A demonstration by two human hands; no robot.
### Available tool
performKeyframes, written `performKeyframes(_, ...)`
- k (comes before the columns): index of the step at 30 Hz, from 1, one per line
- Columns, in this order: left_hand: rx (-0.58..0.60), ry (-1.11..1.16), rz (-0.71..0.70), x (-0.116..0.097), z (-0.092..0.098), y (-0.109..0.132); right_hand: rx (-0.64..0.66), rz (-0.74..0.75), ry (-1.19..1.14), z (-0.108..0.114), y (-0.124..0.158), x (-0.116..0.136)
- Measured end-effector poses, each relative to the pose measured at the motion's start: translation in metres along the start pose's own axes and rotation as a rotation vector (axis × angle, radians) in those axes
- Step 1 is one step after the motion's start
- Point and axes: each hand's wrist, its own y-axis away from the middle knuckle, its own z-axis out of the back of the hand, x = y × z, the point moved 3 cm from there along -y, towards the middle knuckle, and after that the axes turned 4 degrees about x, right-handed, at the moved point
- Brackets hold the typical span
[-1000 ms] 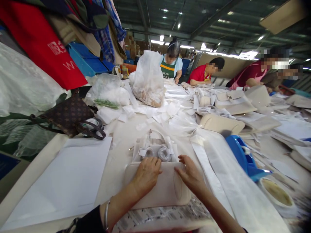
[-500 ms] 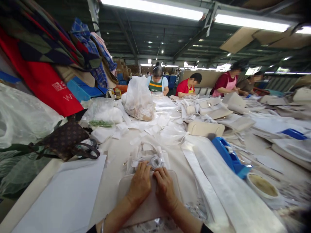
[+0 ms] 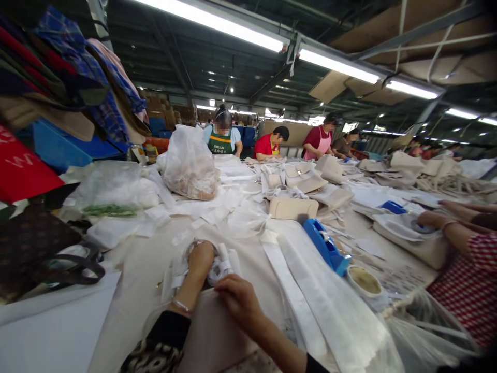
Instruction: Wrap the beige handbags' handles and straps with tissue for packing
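Note:
A beige handbag (image 3: 215,326) lies in front of me with its top pointing away. White wrapped straps (image 3: 222,264) are bunched at its far end. My left hand (image 3: 202,256) reaches over those straps with its fingers turned down and hidden behind the back of the hand, so what they touch does not show. Curled over the bag's far edge, my right hand (image 3: 238,298) grips it just to the right of my left wrist.
A blue tape dispenser (image 3: 324,243) and a round tub (image 3: 365,281) stand to the right. White sheets (image 3: 58,326) lie at left. A filled plastic bag (image 3: 190,166) sits farther back. At right, a co-worker's arm (image 3: 458,235) reaches over another beige bag (image 3: 411,238).
My left hand has moved forward from the bag's edge onto the wrapped straps. My right hand stays at the edge. The view has swung right, bringing a co-worker's checked sleeve into sight.

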Motion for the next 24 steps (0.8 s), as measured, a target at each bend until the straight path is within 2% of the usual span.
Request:
performKeyframes(2, 0.011, 0.015, -0.002, 0.003, -0.005, -0.002, -0.100, -0.177, 0.029, 0.043, -0.012, -0.025)
performKeyframes(3, 0.015, 0.023, -0.004, 0.004, -0.007, -0.004, -0.170, -0.285, 0.121, 0.067, -0.018, -0.040)
performKeyframes(6, 0.018, 0.048, -0.003, 0.007, -0.009, -0.007, -0.287, -0.431, 0.312, 0.131, -0.039, -0.086)
performKeyframes(9, 0.013, 0.069, -0.004, 0.009, -0.009, -0.008, -0.283, -0.454, 0.453, 0.160, -0.063, -0.119)
performKeyframes(17, 0.000, 0.113, -0.002, 0.011, -0.009, -0.009, -0.196, -0.504, 0.712, 0.162, -0.105, -0.162)
performKeyframes(20, -0.004, 0.127, 0.009, 0.012, -0.008, -0.010, -0.040, -0.414, 0.766, 0.151, -0.117, -0.168)
performKeyframes(24, -0.015, 0.130, 0.040, 0.014, -0.007, -0.009, 0.194, -0.274, 0.808, 0.118, -0.131, -0.169)
